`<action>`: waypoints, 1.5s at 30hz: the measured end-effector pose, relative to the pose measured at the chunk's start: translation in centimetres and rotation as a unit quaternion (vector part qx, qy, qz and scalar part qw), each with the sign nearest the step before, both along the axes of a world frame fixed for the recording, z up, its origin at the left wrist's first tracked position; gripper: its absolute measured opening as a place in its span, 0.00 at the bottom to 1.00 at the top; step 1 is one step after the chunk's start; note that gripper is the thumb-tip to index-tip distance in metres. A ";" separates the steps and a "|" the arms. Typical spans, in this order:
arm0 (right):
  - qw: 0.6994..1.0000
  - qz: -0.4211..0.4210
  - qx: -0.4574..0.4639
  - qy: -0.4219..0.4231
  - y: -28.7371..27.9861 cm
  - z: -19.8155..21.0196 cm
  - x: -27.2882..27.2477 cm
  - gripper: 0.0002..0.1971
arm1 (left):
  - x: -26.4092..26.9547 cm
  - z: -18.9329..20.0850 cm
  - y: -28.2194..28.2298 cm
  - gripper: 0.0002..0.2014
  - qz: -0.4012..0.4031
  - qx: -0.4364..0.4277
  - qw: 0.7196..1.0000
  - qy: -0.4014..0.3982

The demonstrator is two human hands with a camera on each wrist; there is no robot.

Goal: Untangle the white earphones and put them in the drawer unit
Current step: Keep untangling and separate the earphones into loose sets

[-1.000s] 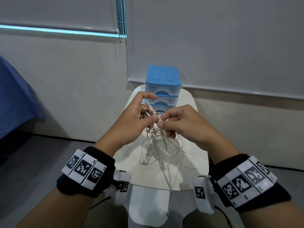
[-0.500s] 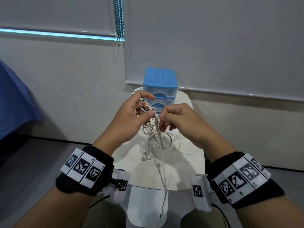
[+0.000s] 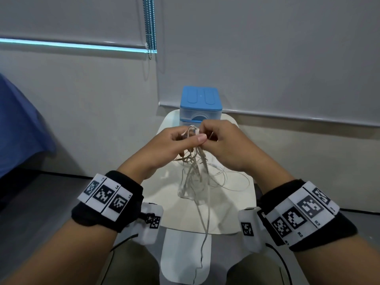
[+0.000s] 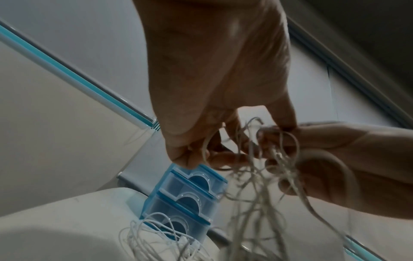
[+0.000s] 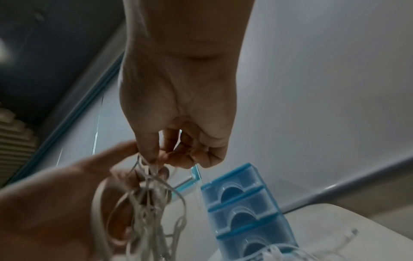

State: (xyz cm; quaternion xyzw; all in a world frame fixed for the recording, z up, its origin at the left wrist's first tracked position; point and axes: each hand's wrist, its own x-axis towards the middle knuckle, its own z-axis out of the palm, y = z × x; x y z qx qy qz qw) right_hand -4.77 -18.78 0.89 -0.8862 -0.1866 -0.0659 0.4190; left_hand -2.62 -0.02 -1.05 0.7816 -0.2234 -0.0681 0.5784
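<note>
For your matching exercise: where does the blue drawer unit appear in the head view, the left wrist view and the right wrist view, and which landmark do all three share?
Head view: the blue drawer unit stands at centre, just beyond the hands, its lower drawers hidden.
Left wrist view: it sits low, centre-left, below the left hand.
Right wrist view: it sits at lower right, below the right hand.
Shared landmark: the tangled white earphones held between both hands.

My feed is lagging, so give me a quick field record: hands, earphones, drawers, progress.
left hand: pinches the earphones
right hand: pinches the earphones
earphones: one tangled bundle hanging from both hands above the table; a strand trails past its front edge
drawer unit: at the table's far end, visible drawers shut
progress: not untangled, nothing stowed
</note>
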 end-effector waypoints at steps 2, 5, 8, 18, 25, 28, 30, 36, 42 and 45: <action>1.000 0.001 0.014 -0.020 -0.1 0.7 -0.1 0.08 | 0.1 0.1 0.1 0.22 -0.015 0.012 1.000 0.016; 0.998 -0.017 0.052 -0.036 -0.4 1.2 -0.1 0.07 | 0.1 0.2 -0.1 0.08 -0.021 -0.010 0.999 0.039; 0.996 -0.038 0.056 -0.066 -0.5 1.6 -0.3 0.07 | 0.3 -0.3 -0.5 0.07 -0.035 -0.051 0.997 0.036; 0.990 -0.072 0.060 -0.108 -0.8 3.2 -0.2 0.04 | -0.5 0.8 -3.4 0.22 -0.071 -0.133 0.987 0.057; 0.989 -0.088 0.033 -0.116 -1.2 2.8 0.8 0.06 | -0.8 0.3 -4.6 0.10 -0.025 0.020 0.999 0.044; 0.986 -0.107 -0.019 -0.127 -2.0 2.6 0.9 0.09 | -0.6 0.2 -3.7 0.04 -0.023 0.070 0.996 0.053; 0.986 -0.116 -0.043 -0.113 -2.4 2.7 0.9 0.10 | -0.5 0.1 -3.1 0.05 -0.015 0.078 0.995 0.060; 0.965 -0.093 -0.241 -0.038 -3.5 3.5 0.9 0.09 | -1.2 0.4 -1.4 0.09 -0.118 0.119 0.983 0.075; 0.959 -0.102 -0.260 0.052 -6.5 1.0 1.8 0.18 | -0.7 -0.6 -0.5 0.14 -0.070 0.038 0.994 0.070; 0.981 -0.045 -0.159 0.105 -6.9 -0.6 1.0 0.21 | -0.9 -1.0 -0.2 0.17 -0.081 0.025 0.992 0.090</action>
